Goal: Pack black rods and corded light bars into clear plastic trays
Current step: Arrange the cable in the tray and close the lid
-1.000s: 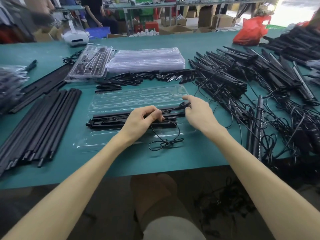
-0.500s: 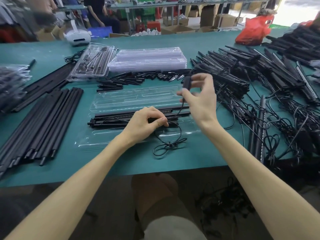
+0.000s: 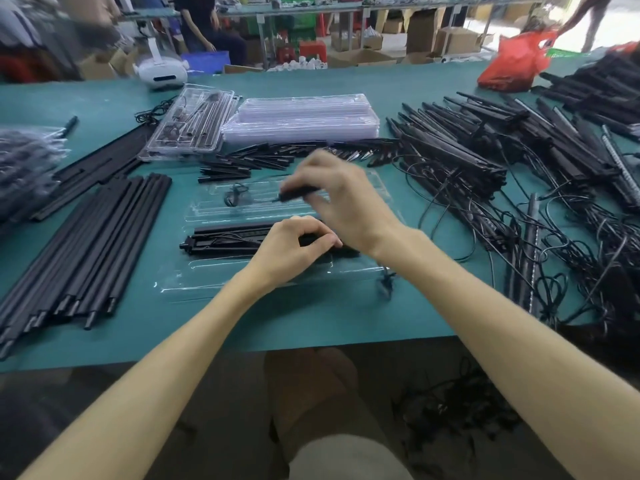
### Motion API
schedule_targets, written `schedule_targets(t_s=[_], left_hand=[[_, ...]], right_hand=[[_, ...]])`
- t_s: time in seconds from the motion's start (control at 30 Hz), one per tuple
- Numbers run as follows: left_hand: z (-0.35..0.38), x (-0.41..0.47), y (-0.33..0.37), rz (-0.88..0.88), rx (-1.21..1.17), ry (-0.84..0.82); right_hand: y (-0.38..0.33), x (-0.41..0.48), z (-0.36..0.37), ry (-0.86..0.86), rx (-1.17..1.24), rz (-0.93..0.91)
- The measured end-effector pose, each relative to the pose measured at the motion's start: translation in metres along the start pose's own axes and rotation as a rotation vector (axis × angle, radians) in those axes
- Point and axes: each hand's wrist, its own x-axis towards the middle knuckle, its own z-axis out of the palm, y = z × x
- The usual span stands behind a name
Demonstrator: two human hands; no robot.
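We note clear glossy plastic tray [image 3: 207, 284]; rods [image 3: 86, 244] matt black, smooth; table [image 3: 346, 317] topped with smooth matt green sheet; bag [image 3: 516, 64] thin shiny red plastic; boxes [image 3: 453, 39] brown cardboard

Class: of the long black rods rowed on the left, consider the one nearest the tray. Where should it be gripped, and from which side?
Pinch the rightmost rod mid-length, coming from above and its right. It lies flat against neighbours on its left, with bare table on its right; a middle grip should keep it level.

no readable text, labels, brands or numbers on anything in view
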Motion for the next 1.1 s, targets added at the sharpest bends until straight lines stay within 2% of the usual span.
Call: schedule_targets(t_s=[0.07,0.2,0.37,0.57,0.73,0.9,0.97,1.1], left_hand=[[0.001,0.001,0.001,-0.024,0.016,0.016],[0.002,-0.001,0.001,0.003,-0.027,0.066],[0.003,-0.007,0.005,0.058,-0.023,0.157],[-0.018,-0.002,0.017,0.027,0.035,0.179],[-0.036,-0.014,0.028,0.04,0.164,0.103],[-0.041,-0.022,0.035,0.179,0.272,0.249],[-0.043,-0.019,0.031,0.126,0.341,0.19],[-0.039,-0.026,0.023,0.061,0.188,-0.013]], right_hand=[[0.01,-0.017,0.016,-0.048,-0.014,0.087],[0.024,-0.037,0.027,0.079,0.021,0.187],[0.021,-0.044,0.029,0.136,0.112,0.24],[0.016,-0.043,0.016,0.249,0.13,0.33],[0.012,-0.046,0.012,0.248,0.109,0.308],[0.008,-0.047,0.022,0.155,0.092,0.206],[0.004,-0.049,0.025,0.146,0.118,0.162],[0.001,-0.055,0.02,0.137,0.126,0.144]])
